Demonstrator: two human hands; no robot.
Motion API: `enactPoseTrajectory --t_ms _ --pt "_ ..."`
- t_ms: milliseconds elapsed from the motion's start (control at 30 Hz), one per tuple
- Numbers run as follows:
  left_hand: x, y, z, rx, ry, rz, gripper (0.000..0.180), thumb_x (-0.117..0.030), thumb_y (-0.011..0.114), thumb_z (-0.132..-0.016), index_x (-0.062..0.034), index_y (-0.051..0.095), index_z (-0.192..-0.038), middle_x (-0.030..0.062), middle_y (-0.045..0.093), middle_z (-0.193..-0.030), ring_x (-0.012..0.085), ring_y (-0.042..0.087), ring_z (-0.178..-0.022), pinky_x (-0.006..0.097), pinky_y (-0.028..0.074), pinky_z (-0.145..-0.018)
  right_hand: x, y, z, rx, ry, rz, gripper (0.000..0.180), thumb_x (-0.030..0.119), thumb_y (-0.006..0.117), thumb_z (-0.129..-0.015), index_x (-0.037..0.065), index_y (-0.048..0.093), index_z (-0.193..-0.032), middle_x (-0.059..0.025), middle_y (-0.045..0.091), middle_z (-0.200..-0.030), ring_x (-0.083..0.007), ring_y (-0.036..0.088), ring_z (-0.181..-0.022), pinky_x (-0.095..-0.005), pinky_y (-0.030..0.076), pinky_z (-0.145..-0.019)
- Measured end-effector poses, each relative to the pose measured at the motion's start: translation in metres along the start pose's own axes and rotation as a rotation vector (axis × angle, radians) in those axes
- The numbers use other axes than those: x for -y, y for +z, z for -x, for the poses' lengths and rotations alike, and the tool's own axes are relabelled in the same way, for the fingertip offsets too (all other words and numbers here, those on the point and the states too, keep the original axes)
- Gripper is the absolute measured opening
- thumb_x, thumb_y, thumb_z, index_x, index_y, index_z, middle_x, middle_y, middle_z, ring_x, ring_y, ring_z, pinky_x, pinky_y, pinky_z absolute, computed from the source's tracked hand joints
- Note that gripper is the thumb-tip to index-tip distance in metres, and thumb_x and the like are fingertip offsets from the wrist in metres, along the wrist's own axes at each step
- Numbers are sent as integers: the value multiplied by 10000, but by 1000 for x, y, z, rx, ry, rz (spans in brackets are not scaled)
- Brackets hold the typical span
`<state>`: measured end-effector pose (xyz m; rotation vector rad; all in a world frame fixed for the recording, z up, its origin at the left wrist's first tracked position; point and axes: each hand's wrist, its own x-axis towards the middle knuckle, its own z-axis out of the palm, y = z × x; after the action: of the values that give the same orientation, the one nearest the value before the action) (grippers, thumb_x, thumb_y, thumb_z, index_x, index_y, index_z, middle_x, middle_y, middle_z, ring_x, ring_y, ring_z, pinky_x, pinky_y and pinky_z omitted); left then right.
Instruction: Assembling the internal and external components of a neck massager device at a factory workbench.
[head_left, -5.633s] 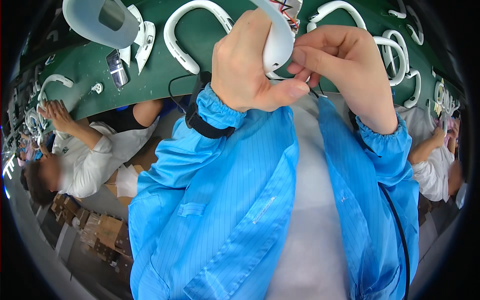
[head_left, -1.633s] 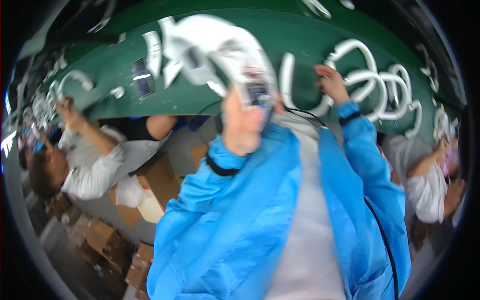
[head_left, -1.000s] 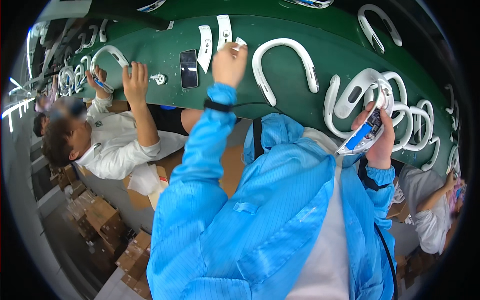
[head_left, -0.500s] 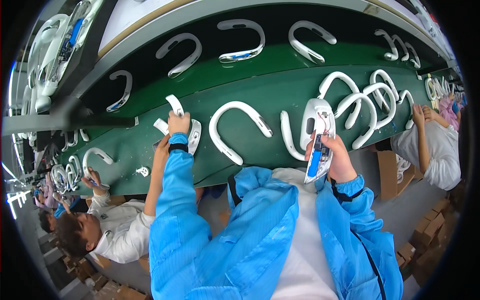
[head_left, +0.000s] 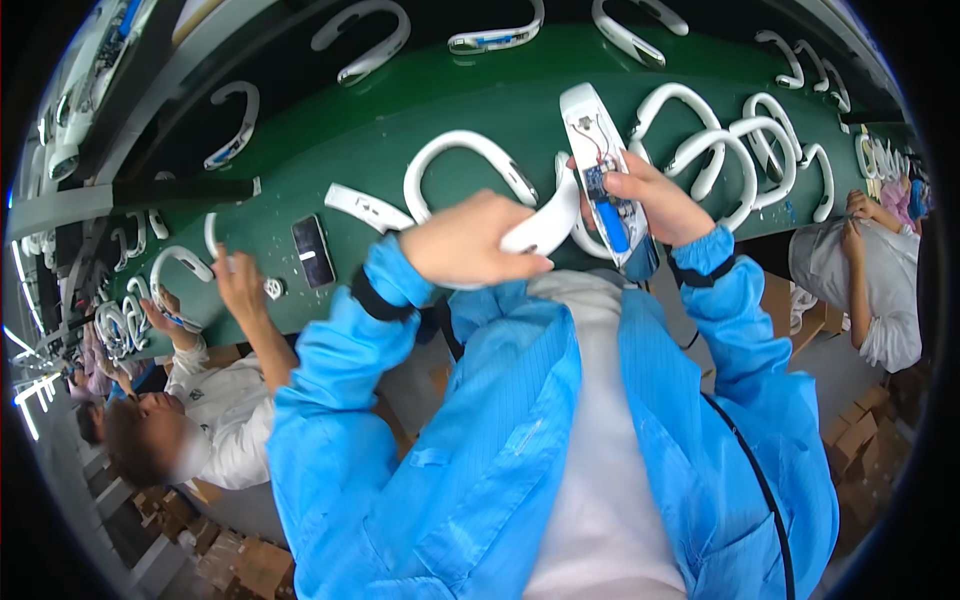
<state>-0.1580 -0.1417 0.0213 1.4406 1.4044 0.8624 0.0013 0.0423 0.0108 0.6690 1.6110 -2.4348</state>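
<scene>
Green tabletop (head_left: 465, 180): curved white plastic cover (head_left: 546, 226) pinched by left hand (head_left: 475, 240); open white electronics housing (head_left: 598, 150) clasped by right hand (head_left: 662, 202).

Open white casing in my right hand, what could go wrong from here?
In your right hand, the open white casing has exposed wires that could snag. Your thumb sits beside the circuit board and might press it. The white cover in your left hand is close and could bump the casing.
</scene>
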Motion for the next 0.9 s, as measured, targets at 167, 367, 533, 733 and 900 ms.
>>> enactPoseTrajectory --t_ms 167,367,533,733,900 --pt "-31 -32 -5 333 -326 -25 354 -294 726 -721 31 637 -828 70 616 -658 121 544 -589 270 445 -554 -19 -11 -4 97 -6 -39 464 318 623 -814 25 507 -1155 -87 595 -924 -129 605 -760 -244 505 -654" --pt "-4 -11 0 356 -179 301 487 -190 665 -795 11 422 -1166 106 579 -1031 146 567 -916 281 449 -797 -38 4 -6 -19 38 -427 458 400 436 -903 27 505 -1160 -85 593 -1039 -142 591 -870 -268 501 -727" --pt "-1 46 32 13 -166 876 525 -58 603 -786 -19 299 -1212 95 511 -978 167 549 -852 295 445 -776 -43 2 -11 53 54 -526 548 487 372 -907 5 498 -1136 -119 597 -844 -187 618 -711 -316 526 -666" --pt "-11 66 -2 -646 -190 542 424 28 647 -705 -27 405 -1049 24 520 -764 81 493 -683 216 405 -595 -34 -3 -7 67 -67 -504 531 453 275 -942 17 501 -1143 -101 609 -876 -152 607 -754 -286 518 -680" --pt "-37 65 -36 -749 -141 395 254 44 669 -696 13 536 -911 8 549 -705 64 502 -633 209 408 -547 -28 11 -1 -91 -78 -505 488 416 291 -948 28 497 -1161 -98 616 -946 -149 611 -847 -273 508 -751"
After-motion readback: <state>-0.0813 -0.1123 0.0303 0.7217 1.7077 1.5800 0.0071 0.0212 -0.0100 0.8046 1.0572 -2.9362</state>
